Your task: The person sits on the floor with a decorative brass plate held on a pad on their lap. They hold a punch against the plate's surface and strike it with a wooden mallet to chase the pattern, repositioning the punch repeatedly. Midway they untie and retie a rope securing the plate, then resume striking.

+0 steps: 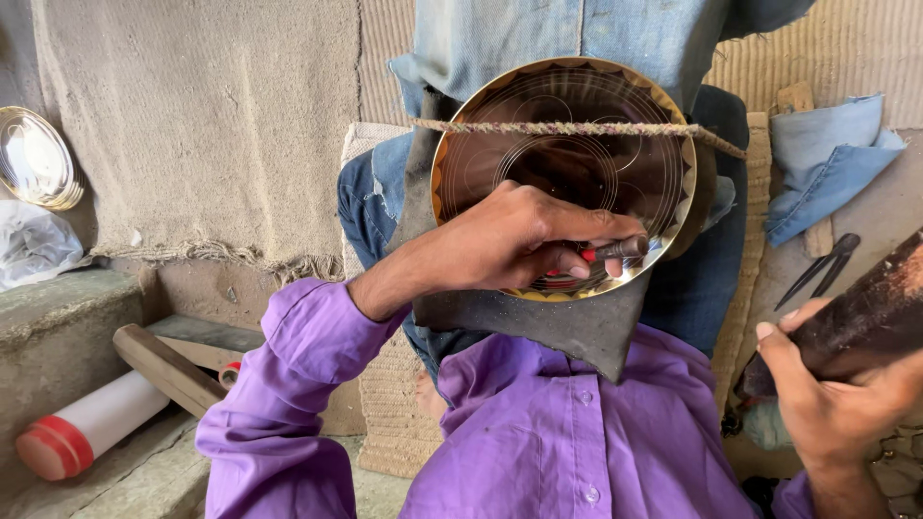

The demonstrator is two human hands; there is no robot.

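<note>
Purple shirt fabric [538, 432] fills the bottom of the view, its buttoned front nearest the camera and one long sleeve running up to the person's left hand [510, 240]. That hand is clenched around a short dark metal engraving punch [620, 249] with a red band on it, and the punch tip rests against the lower right part of a round brass plate [567, 163]. This plate stands nearly upright, facing the camera, with fine circles scratched into its shiny dark face and a scalloped gold rim. It leans on a dark wedge-shaped block [567, 322] and is held in place by a braided cord [577, 128] stretched across its upper half, with blue denim cloth [577, 38] behind it. At the lower right edge, the right hand [836, 389] grasps a dark wooden mallet [870, 317], raised well apart from the plate. Just beyond it a pair of dark metal dividers [817, 269] lies on the floor near folded denim. Far left, a second shiny metal plate [37, 159] leans against a rough cloth-covered wall, and a white cylinder with a red cap [87, 428] lies on a stone step beside a wooden handle [168, 370].
</note>
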